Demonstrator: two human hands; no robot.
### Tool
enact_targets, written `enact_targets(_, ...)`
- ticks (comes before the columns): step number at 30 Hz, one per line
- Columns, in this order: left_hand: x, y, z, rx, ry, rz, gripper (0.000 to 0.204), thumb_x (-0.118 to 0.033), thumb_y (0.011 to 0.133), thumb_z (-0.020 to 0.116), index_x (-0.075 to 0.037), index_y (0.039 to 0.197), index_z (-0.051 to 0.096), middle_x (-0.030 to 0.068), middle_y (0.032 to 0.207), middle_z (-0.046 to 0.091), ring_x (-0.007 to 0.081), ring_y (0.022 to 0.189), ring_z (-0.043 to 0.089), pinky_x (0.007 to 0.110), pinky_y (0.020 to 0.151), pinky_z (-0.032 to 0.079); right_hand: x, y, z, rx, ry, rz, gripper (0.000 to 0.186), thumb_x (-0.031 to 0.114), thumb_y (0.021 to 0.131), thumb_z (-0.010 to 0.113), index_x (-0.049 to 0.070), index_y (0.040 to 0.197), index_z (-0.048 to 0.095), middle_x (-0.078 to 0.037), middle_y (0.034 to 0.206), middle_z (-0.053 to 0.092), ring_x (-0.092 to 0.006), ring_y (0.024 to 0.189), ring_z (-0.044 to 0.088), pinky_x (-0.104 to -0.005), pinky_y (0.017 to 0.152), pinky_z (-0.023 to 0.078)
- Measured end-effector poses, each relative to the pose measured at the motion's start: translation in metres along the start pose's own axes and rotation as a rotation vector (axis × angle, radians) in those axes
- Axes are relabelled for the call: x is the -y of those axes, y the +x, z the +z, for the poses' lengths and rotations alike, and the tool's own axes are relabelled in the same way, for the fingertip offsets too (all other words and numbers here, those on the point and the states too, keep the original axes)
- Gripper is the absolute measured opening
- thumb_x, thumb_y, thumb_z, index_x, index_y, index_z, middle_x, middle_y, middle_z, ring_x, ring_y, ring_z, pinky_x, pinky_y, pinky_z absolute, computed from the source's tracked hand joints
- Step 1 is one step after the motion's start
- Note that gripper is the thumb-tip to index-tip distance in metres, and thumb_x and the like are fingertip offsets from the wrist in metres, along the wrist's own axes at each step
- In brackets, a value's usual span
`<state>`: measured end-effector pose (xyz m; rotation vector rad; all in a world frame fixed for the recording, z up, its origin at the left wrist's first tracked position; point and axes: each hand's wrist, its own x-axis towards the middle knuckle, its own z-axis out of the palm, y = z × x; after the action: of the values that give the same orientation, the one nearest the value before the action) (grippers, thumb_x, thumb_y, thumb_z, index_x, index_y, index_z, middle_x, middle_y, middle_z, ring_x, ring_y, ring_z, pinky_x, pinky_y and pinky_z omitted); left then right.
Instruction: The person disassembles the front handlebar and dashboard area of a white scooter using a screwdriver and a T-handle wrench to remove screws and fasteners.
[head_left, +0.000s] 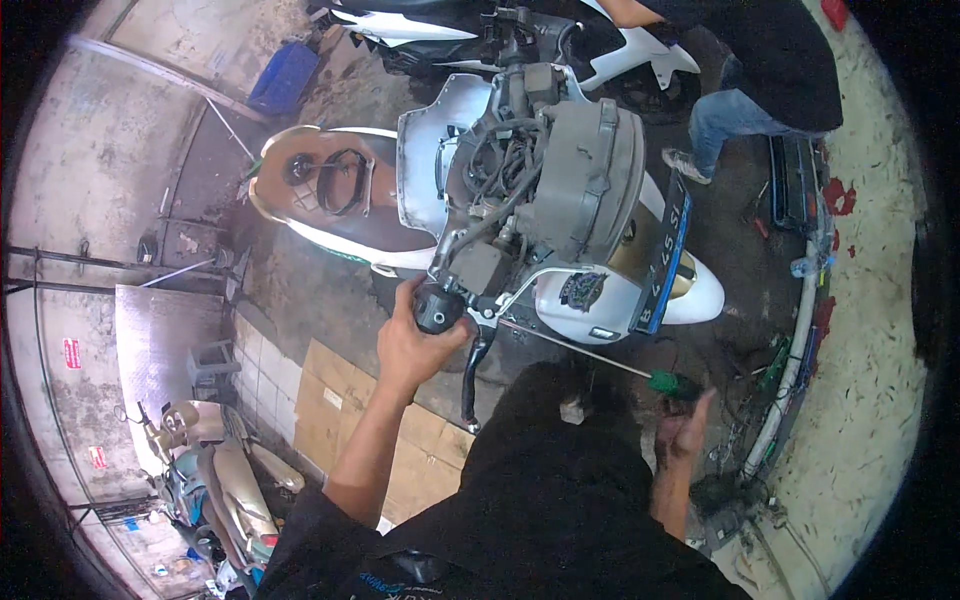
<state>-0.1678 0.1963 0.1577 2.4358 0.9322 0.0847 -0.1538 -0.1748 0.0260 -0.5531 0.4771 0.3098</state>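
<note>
A partly stripped white scooter (pixel 590 300) stands in front of me, its wiring and handlebar parts bare. My left hand (pixel 412 345) is wrapped round the black switch housing (pixel 437 310) at the near end of the handlebar. Just below that hand the black brake lever (pixel 474 375) points down. In my right hand (pixel 682 428) is a long screwdriver (pixel 668 382) with a green and black handle, the palm at the handle's end. Its thin shaft slants up and left to the handlebar beside the lever's mount, where the tip is too small to make out.
A co-worker's jeans-clad leg (pixel 722 125) is at the upper right, near another motorbike (pixel 520 40). Flattened cardboard (pixel 345 395) lies on the floor at left. Also there are a parked scooter (pixel 225 480), a grey stool (pixel 210 362) and a blue crate (pixel 285 78). Tools lie along the right wall.
</note>
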Motion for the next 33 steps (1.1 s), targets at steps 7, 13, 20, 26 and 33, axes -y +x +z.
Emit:
enact_targets(7, 0.002, 0.01, 0.0, 0.083, -0.107, 0.156, 0.063, -0.038, 0.069, 0.077, -0.014, 0.117, 0.045, 0.0195, 0.084, 0.065, 0.0378, 0.083, 0.065, 0.043, 0.07, 0.05, -0.012, 0.013, -0.036, -0.154, -0.175, -0.327, 0.034, 0.026, 0.096, 0.044, 0.005, 0.122, 0.049, -0.012, 0.112, 0.059, -0.0287, 0.101, 0.058, -0.0455, 0.092, 0.043)
enact_targets(13, 0.021, 0.013, 0.002, 0.261, -0.278, 0.165, 0.065, -0.025, 0.073, 0.076, -0.003, 0.123, 0.039, 0.0191, 0.088, 0.064, 0.0313, 0.082, 0.066, 0.037, 0.071, 0.05, -0.036, 0.012, 0.018, -0.464, -0.045, -0.452, 0.044, 0.037, 0.095, 0.048, 0.002, 0.121, 0.051, -0.01, 0.113, 0.058, -0.0239, 0.105, 0.054, -0.0375, 0.096, 0.039)
enact_targets(20, 0.019, 0.018, 0.002, 0.32, -0.245, 0.184, 0.07, -0.014, 0.07, 0.078, 0.001, 0.124, 0.036, 0.0152, 0.098, 0.056, 0.0213, 0.086, 0.058, 0.032, 0.075, 0.047, -0.052, 0.02, -0.009, -0.439, -0.006, -0.632, 0.041, 0.027, 0.094, 0.049, 0.005, 0.128, 0.047, -0.013, 0.115, 0.058, -0.0252, 0.105, 0.053, -0.0384, 0.091, 0.042)
enact_targets(26, 0.025, 0.025, -0.007, 0.43, -0.255, 0.197, 0.073, -0.014, 0.072, 0.077, 0.001, 0.125, 0.03, 0.014, 0.103, 0.052, 0.0206, 0.091, 0.055, 0.032, 0.08, 0.045, -0.062, 0.026, -0.004, -0.44, 0.083, -0.63, 0.034, 0.037, 0.091, 0.057, 0.007, 0.108, 0.057, -0.005, 0.1, 0.062, -0.0199, 0.089, 0.058, -0.0362, 0.082, 0.047)
enact_targets(33, 0.033, 0.027, -0.007, 0.537, -0.302, 0.122, 0.073, -0.016, 0.072, 0.076, 0.001, 0.125, 0.029, 0.0138, 0.103, 0.05, 0.0215, 0.091, 0.053, 0.034, 0.08, 0.044, -0.092, 0.01, -0.01, -0.778, 0.084, -0.593, 0.026, 0.033, 0.089, 0.061, 0.009, 0.098, 0.059, -0.004, 0.089, 0.062, -0.0179, 0.079, 0.057, -0.0327, 0.072, 0.047)
